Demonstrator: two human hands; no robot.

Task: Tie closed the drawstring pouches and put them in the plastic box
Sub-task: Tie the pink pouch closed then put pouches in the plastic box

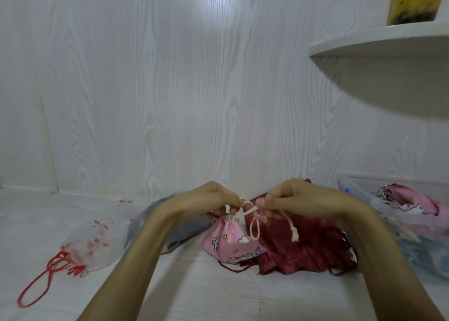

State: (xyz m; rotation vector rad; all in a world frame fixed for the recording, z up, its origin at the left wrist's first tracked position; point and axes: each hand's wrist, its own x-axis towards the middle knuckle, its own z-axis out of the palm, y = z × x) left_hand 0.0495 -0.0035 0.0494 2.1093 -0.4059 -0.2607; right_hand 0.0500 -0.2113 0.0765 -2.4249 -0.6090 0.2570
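Pink printed cloth pouch (230, 241) hangs gathered, both hands (245, 200) pinching its pale cord (255, 223).

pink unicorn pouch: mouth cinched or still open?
Cinched. The pink pouch has its neck gathered tight under the left hand; both hands pinch the cord, the right hand mid-tie. Knot finished: cannot tell.

At the upper right of my view a curved white shelf (379, 44) juts out, a yellowish jar (413, 2) on it; white wood-grain wall (170, 89) fills the rest.
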